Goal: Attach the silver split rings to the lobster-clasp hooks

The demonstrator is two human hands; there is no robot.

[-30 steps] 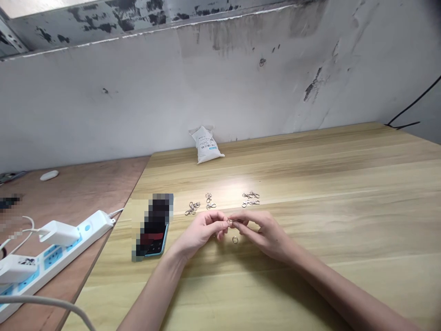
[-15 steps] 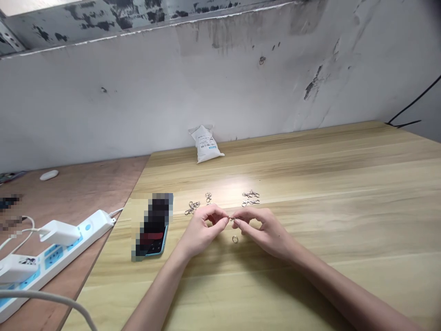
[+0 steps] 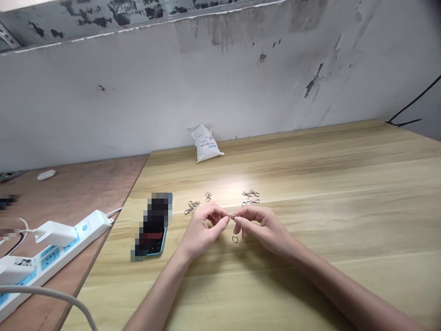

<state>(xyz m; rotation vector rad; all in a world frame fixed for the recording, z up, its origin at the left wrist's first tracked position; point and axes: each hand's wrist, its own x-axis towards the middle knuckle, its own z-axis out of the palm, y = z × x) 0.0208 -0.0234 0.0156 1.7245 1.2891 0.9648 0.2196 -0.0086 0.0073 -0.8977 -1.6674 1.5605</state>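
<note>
Between my fingertips is a small metal clasp (image 3: pixel 232 217), mostly covered by the fingers. My left hand (image 3: pixel 206 231) pinches its left end with thumb and forefinger, while my right hand (image 3: pixel 262 227) pinches the right end. Just below them, a split ring (image 3: pixel 234 239) lies flat on the wooden table. Beyond my left hand rest a small heap of swivel clasps (image 3: pixel 191 208) and a clasp apart from it (image 3: pixel 208 196). Several more clasps with rings (image 3: pixel 251 197) lie in two rows past my right hand.
A phone (image 3: pixel 155 230), partly blurred out, lies left of my hands. Further left, a white power strip (image 3: pixel 69 248) with plugged-in chargers and cables sits on a brown table (image 3: pixel 113 177). A white plastic packet (image 3: pixel 206 143) stands near the wall (image 3: pixel 144 92).
The fingertips have shifted slightly around the clasp, and my right hand's lower fingers show more below it. The ring and the other clasps stay put; the view has moved a little.
</note>
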